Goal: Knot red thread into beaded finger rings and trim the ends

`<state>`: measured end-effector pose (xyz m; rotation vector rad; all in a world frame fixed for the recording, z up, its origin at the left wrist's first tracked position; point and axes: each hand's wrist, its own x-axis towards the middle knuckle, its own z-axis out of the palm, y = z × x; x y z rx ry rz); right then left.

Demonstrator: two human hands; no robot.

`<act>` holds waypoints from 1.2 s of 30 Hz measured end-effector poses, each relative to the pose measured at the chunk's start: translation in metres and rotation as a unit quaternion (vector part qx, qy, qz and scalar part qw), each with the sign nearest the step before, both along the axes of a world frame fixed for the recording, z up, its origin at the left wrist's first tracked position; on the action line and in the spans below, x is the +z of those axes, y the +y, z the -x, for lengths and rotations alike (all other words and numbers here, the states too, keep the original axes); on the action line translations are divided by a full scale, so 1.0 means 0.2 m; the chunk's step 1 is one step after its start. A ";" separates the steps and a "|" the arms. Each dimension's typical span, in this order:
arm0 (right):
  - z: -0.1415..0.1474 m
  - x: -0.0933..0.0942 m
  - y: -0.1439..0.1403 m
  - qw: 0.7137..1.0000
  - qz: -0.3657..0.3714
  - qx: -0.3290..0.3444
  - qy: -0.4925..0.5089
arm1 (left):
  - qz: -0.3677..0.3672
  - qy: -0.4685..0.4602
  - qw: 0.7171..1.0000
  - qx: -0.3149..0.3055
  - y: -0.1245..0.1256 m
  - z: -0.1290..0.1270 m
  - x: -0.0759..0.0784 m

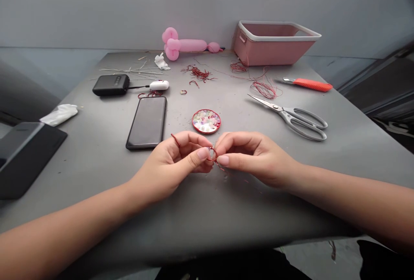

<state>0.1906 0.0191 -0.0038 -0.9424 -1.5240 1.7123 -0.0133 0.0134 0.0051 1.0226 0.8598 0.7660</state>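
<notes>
Head view, the only one. We note a small red cord loop (215, 154) held above the grey tabletop (181, 228), directly between the two sets of fingertips. The left hand (171, 157) pinches the loop's left side, its thumb lying along the near face and its fingers behind. The right hand (261, 154) meets the loop's right side, thumb and forefinger drawn together at that edge; we read this as a second pinch, though how tight it is we cannot tell.

Key relation: the loop lies to the right of the left grip and to the left of the right grip, so neither hand is clearly nearer; both touch it. The left thumb covers more of it. The loop is roughly round, with no long axis to record. Its loose cord ends (220, 167) lead off from the lower right edge, just under the right thumb, slanting down and to the right. We see something pale within the loop, but cannot settle whether it is a bead or background.

Nearby: a red-rimmed dish (207, 132) of beads (207, 119) sits just beyond the fingertips. Scissors (286, 115) lie beyond the right hand, points toward the far left. A red band (175, 140) circles a left finger.
</notes>
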 end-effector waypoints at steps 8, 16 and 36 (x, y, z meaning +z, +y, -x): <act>0.01 -0.02 0.00 0.997 -0.080 -0.002 -0.011 | 0.025 0.017 0.999 0.023 -0.02 -0.02 0.01; 0.00 -0.01 0.01 0.992 -0.121 0.010 -0.034 | 0.035 0.019 0.999 -0.001 -0.02 -0.01 0.02; 0.00 -0.04 0.02 0.993 -0.047 -0.060 0.090 | 0.022 0.017 1.000 0.008 0.00 0.00 0.03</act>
